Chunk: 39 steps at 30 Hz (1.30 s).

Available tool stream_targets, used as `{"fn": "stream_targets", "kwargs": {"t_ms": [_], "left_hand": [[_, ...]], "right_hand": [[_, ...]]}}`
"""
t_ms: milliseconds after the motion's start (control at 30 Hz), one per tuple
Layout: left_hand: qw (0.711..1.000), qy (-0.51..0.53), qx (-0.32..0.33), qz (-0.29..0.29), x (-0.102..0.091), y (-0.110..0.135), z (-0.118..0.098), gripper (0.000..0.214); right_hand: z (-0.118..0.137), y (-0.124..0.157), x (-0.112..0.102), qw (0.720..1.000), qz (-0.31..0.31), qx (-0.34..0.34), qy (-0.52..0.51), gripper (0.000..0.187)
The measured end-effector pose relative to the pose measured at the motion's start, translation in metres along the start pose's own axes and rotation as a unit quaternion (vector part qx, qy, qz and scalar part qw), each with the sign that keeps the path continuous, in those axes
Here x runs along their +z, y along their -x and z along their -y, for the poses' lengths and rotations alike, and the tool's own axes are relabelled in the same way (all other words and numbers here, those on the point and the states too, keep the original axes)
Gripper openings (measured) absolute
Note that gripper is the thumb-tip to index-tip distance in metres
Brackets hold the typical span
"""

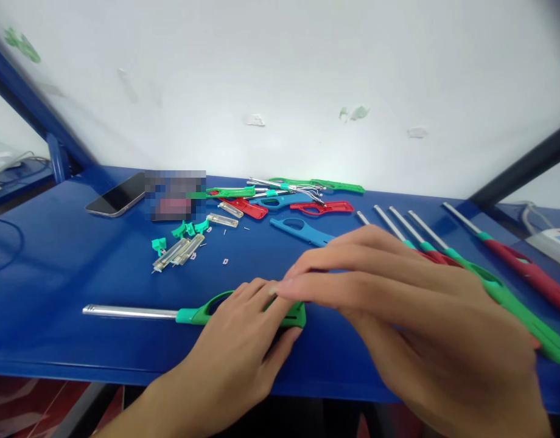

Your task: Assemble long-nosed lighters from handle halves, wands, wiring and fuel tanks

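A green long-necked gas lighter (pixel 198 315) lies flat on the blue table, its silver metal tube pointing left. My left hand (pixel 248 331) is closed over its handle, with the thumb along the near edge and the fingers across the top. Over the handle's right end, my right hand (pixel 412 310) is bent with its fingers pressed together. Its fingertips meet the left hand's fingers, and whatever may be between them is hidden. Part of the handle is covered by both hands. A blue handle shell (pixel 301 232) lies just beyond the right hand.
Several lighters, including a red one (pixel 526 264), lie on the right. Beyond my hands are a red handle shell (pixel 323 208), clear fuel tanks (pixel 189 249), turquoise parts (pixel 159 244) and tiny pieces. A phone (pixel 118 196) rests at the back left, before a white wall (pixel 298 73).
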State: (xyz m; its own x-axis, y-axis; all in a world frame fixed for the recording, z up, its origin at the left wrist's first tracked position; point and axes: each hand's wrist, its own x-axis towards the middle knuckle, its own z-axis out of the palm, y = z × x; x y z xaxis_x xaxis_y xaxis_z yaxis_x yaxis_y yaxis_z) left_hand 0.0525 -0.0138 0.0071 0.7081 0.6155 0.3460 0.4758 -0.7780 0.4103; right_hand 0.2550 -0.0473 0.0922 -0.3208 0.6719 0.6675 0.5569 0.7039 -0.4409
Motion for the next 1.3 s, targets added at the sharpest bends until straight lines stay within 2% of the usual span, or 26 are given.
{"fn": "stream_targets", "kwargs": {"t_ms": [100,267,433,533,700,800,900,1000,1167,1300], "left_hand": [[1.0,-0.002,0.0,-0.009,0.001,-0.001,0.002,0.028],[1.0,0.009,-0.001,0.009,0.001,-0.002,0.002,0.033],[1.0,-0.012,0.013,-0.014,0.002,-0.001,0.001,0.026],[1.0,-0.015,-0.004,-0.004,0.003,0.0,0.002,0.021],[1.0,0.002,-0.003,0.008,0.002,0.0,0.003,0.02],[1.0,-0.001,0.002,0.002,0.002,0.0,0.003,0.02],[1.0,0.006,0.0,0.006,0.002,0.0,0.004,0.017],[1.0,0.02,0.012,0.019,0.001,-0.002,0.005,0.021],[0.999,0.051,-0.003,-0.008,-0.001,-0.004,0.003,0.025],[0.999,0.049,-0.018,0.005,0.001,0.0,0.005,0.026]], "right_hand": [[0.001,0.0,-0.002,0.998,-0.021,0.015,0.053,0.038],[-0.002,-0.001,-0.005,0.996,-0.02,0.043,0.074,0.006],[-0.001,-0.002,0.006,0.994,-0.057,0.055,0.069,0.019],[0.002,-0.002,0.01,0.994,-0.048,0.077,0.056,0.013],[0.0,-0.001,0.003,0.994,-0.022,0.096,-0.044,0.013],[-0.006,0.0,-0.006,0.989,0.037,0.113,-0.089,0.007],[-0.01,0.001,-0.012,0.983,0.093,0.11,-0.116,0.019],[-0.009,0.002,-0.014,0.977,0.117,0.109,-0.144,0.017],[-0.003,0.0,-0.008,0.974,0.127,0.111,-0.148,0.016],[-0.003,-0.001,-0.005,0.978,0.076,0.151,-0.122,0.014]]}}
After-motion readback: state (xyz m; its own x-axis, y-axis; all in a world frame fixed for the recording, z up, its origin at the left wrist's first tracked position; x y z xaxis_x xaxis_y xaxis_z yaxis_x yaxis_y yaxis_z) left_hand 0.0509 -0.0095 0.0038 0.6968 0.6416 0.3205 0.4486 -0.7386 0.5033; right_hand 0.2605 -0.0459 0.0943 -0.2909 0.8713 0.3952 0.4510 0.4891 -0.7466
